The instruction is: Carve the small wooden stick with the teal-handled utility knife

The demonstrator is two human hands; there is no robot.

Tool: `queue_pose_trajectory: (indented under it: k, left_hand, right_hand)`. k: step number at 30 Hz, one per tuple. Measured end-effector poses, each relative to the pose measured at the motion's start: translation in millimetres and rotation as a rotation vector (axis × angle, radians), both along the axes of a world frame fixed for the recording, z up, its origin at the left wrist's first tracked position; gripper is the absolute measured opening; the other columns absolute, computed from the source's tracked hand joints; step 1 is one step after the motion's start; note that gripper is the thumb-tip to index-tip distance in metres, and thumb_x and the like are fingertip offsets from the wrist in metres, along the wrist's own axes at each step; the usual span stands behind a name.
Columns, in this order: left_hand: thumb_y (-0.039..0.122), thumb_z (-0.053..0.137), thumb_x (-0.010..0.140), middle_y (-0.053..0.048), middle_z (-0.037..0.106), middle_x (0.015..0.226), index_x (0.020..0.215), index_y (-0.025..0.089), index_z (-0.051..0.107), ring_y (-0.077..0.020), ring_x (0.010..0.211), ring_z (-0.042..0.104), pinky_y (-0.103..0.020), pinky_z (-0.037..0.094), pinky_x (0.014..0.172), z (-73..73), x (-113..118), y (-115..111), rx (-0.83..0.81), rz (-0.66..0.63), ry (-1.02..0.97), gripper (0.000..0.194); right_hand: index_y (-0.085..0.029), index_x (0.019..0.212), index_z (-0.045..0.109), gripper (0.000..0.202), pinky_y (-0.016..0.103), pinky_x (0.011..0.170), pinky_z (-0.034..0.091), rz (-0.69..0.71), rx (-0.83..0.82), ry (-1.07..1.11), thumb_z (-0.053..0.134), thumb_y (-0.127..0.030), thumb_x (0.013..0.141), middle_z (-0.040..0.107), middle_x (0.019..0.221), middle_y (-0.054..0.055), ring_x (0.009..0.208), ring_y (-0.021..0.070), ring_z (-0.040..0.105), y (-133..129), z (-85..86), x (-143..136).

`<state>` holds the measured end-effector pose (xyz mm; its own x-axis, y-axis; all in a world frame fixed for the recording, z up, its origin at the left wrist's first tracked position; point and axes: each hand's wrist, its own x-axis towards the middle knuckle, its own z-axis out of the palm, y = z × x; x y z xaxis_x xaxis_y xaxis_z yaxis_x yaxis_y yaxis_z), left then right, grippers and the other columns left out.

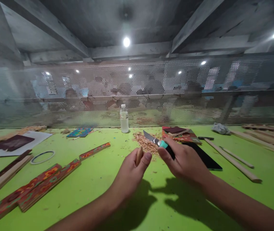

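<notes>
My left hand (133, 168) is closed around a short piece of wood (139, 155), whose rounded end sticks up between thumb and fingers. In my right hand (184, 158) is a knife (149, 136) with a black and turquoise handle. Its bare blade points up and to the left, above the piece of wood and apart from it. Behind and below the blade lies a heap of wood shavings (143, 144) on the green table (86, 192). The lower part of the wood is hidden by my left fingers.
Painted wooden strips (47, 181) lie at left, near a white ring (42, 157) and sandpaper (14, 142). A water bottle (124, 118) stands before the perforated metal screen (98, 112). To the right are a black tablet (205, 157), wooden sticks (233, 160) and a crumpled grey wad (220, 129).
</notes>
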<state>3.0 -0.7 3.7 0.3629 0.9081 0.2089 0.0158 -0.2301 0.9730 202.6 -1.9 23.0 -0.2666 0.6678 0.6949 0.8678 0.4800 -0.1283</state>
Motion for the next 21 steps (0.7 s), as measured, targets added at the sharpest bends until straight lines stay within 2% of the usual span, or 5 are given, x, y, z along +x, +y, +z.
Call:
queue_pose_trajectory:
  k: [2,10,17,21]
  left_hand:
    - [0.066,0.057,0.095,0.01,0.032,0.064,0.085,0.023,0.044,-0.0085,0.052,0.031,-0.024,0.027,0.054,-0.5,0,0,-0.015,0.001,-0.017,0.046]
    - [0.069,0.057,0.093,0.009,0.038,0.06,0.1,0.019,0.056,-0.011,0.052,0.035,-0.025,0.03,0.054,-1.8,1,3,-0.035,0.012,-0.034,0.051]
    - [0.069,0.053,0.096,0.011,0.032,0.054,0.077,0.022,0.044,-0.0084,0.049,0.026,-0.026,0.021,0.052,-8.5,-2,9,0.018,0.004,0.032,0.051]
    - [0.07,0.053,0.096,0.01,0.031,0.054,0.072,0.022,0.039,-0.0082,0.05,0.024,-0.027,0.017,0.052,-9.7,-6,13,0.052,0.016,0.076,0.055]
  right_hand:
    - [-0.023,0.085,0.049,0.041,0.028,0.051,0.03,0.051,-0.058,-0.014,0.032,-0.053,0.108,0.058,0.063,0.0,0.052,0.0176,0.055,0,0.4,-1]
    - [-0.022,0.084,0.055,0.045,0.028,0.054,0.031,0.221,-0.139,-0.128,0.034,-0.054,0.108,0.065,0.07,0.001,0.058,0.0161,0.057,8,-4.1,-2]
    - [-0.021,0.083,0.055,0.048,0.028,0.053,0.029,0.233,-0.13,-0.14,0.034,-0.056,0.108,0.065,0.069,0.002,0.057,0.0176,0.059,6,-3.6,-3]
    - [-0.021,0.084,0.055,0.047,0.028,0.052,0.028,0.21,-0.114,-0.124,0.036,-0.057,0.107,0.067,0.071,0.003,0.058,0.0194,0.06,3,-4.5,-4]
